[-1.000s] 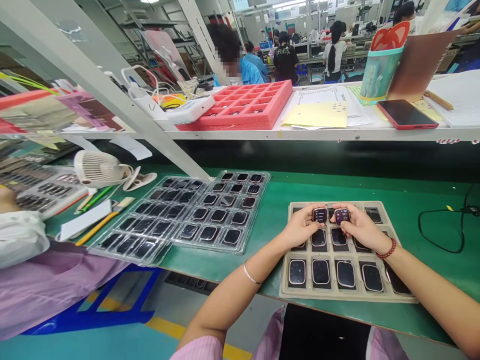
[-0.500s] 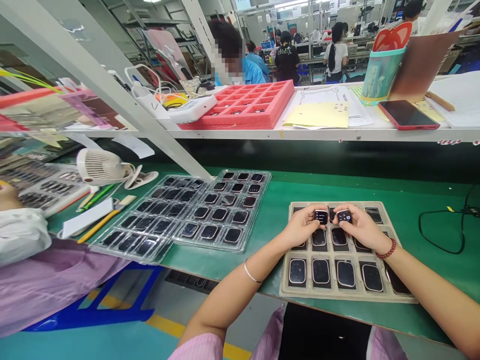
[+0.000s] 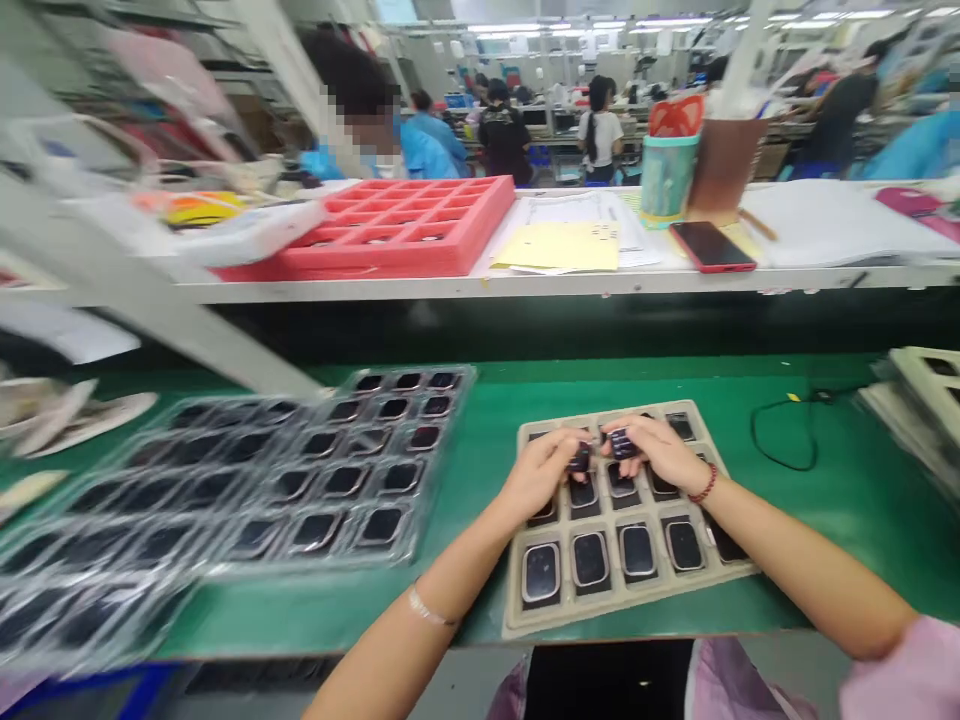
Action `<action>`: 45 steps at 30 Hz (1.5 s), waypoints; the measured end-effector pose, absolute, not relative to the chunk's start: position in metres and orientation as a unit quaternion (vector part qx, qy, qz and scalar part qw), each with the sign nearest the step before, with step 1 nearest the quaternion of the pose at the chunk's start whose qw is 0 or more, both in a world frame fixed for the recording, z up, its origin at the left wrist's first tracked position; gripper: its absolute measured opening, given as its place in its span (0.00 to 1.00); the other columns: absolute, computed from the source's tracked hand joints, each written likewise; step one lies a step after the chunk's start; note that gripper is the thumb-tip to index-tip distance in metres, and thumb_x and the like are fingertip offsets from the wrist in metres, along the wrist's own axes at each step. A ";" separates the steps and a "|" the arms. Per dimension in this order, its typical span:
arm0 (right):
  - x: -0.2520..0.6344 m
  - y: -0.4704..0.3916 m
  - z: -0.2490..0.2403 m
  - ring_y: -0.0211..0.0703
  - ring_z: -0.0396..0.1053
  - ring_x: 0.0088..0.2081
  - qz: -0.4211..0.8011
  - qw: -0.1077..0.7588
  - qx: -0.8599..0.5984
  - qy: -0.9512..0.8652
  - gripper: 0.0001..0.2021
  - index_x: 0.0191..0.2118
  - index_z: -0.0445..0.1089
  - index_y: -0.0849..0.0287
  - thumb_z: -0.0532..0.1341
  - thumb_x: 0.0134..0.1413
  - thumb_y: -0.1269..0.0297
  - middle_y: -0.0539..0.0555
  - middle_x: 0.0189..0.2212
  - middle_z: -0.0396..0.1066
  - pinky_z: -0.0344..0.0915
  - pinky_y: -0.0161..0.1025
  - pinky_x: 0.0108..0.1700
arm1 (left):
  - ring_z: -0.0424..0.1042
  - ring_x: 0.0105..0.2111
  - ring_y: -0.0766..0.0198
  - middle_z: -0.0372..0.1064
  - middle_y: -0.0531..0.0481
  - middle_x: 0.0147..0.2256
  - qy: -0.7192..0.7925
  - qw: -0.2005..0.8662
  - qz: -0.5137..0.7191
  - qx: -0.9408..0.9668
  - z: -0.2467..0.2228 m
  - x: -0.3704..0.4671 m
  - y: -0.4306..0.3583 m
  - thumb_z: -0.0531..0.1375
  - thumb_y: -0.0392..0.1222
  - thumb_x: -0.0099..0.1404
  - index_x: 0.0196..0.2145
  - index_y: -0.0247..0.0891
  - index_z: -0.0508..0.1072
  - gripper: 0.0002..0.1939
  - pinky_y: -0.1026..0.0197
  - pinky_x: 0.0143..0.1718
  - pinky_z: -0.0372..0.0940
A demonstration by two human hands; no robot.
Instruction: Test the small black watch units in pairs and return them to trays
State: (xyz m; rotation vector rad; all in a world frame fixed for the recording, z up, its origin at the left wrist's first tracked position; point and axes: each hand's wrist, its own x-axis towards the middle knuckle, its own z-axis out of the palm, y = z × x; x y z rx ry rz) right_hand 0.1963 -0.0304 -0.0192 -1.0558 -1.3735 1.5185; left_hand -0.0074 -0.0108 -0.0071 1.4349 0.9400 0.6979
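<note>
Above the beige tray [image 3: 513, 600], my left hand [image 3: 538, 472] pinches a small dark smartwatch body [image 3: 579, 457] between thumb and fingers. My right hand [image 3: 664, 452] grips a second smartwatch body [image 3: 621, 443], whose screen shows faint light marks. The two watches are side by side, a short gap apart. Under my hands, the tray's compartments hold rows of square watch bodies, such as a dark-faced watch [image 3: 637, 549] with a pale metal rim at the front. My fingers and wrists cover part of the back rows.
Clear plastic trays [image 3: 442, 470] of watches lie to the left on the green bench. A black cable [image 3: 784, 465] and stacked trays [image 3: 911, 400] are at the right. The shelf ahead carries a red foam tray [image 3: 480, 235], papers, a phone [image 3: 711, 247] and a cup [image 3: 670, 175]. People sit beyond.
My view has swung to the right, bringing the stacked trays into sight. Both hands still hold the watches over the tray; the left watch's screen now shows less clearly.
</note>
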 end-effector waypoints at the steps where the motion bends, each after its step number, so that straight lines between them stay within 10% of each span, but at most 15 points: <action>1: 0.197 -0.030 -0.020 0.34 0.70 0.23 0.603 0.407 -0.419 -0.544 0.14 0.47 0.66 0.61 0.53 0.58 0.62 0.54 0.31 0.72 0.67 0.31 0.24 | 0.70 0.25 0.65 0.73 0.44 0.35 0.410 0.597 0.304 0.619 -0.006 -0.007 -0.011 0.55 0.55 0.61 0.47 0.32 0.68 0.24 0.63 0.26 0.65; 4: 0.199 -0.026 -0.021 0.31 0.68 0.23 0.597 0.413 -0.415 -0.549 0.23 0.52 0.62 0.57 0.59 0.48 0.75 0.51 0.35 0.72 0.67 0.28 0.24 | 0.73 0.35 0.61 0.73 0.45 0.40 0.397 0.594 0.320 0.622 -0.005 -0.005 -0.008 0.63 0.50 0.55 0.58 0.37 0.58 0.36 0.60 0.38 0.68; 10: 0.201 -0.024 -0.020 0.29 0.67 0.20 0.618 0.399 -0.417 -0.535 0.14 0.47 0.67 0.61 0.50 0.59 0.72 0.52 0.32 0.72 0.65 0.27 0.21 | 0.70 0.27 0.63 0.74 0.43 0.36 0.435 0.566 0.272 0.645 0.000 -0.002 -0.008 0.58 0.57 0.58 0.50 0.33 0.67 0.29 0.63 0.24 0.64; 15: 0.201 -0.025 -0.020 0.29 0.66 0.21 0.598 0.403 -0.430 -0.544 0.22 0.50 0.64 0.57 0.57 0.49 0.79 0.50 0.35 0.72 0.66 0.27 0.23 | 0.72 0.31 0.61 0.73 0.43 0.40 0.421 0.574 0.292 0.639 0.000 -0.002 -0.008 0.63 0.54 0.53 0.52 0.34 0.64 0.33 0.62 0.31 0.67; 20: 0.200 -0.028 -0.019 0.30 0.67 0.19 0.604 0.410 -0.416 -0.542 0.13 0.45 0.68 0.61 0.49 0.60 0.67 0.52 0.30 0.71 0.64 0.28 0.20 | 0.71 0.28 0.63 0.73 0.43 0.37 0.422 0.572 0.290 0.641 -0.006 -0.004 -0.009 0.56 0.52 0.61 0.48 0.32 0.69 0.23 0.65 0.24 0.62; 28: 0.197 -0.034 -0.022 0.34 0.70 0.29 0.571 0.403 -0.411 -0.584 0.26 0.55 0.60 0.57 0.56 0.48 0.74 0.56 0.43 0.69 0.69 0.33 0.28 | 0.71 0.41 0.60 0.70 0.43 0.43 0.367 0.594 0.345 0.627 -0.013 -0.005 -0.012 0.59 0.33 0.54 0.51 0.35 0.65 0.24 0.59 0.40 0.68; 45: 0.197 -0.036 -0.018 0.38 0.71 0.28 0.560 0.372 -0.437 -0.598 0.17 0.52 0.65 0.59 0.55 0.59 0.62 0.58 0.40 0.73 0.71 0.38 0.30 | 0.70 0.29 0.67 0.70 0.45 0.36 0.374 0.588 0.338 0.632 -0.019 -0.010 -0.012 0.57 0.39 0.60 0.44 0.34 0.70 0.13 0.63 0.32 0.68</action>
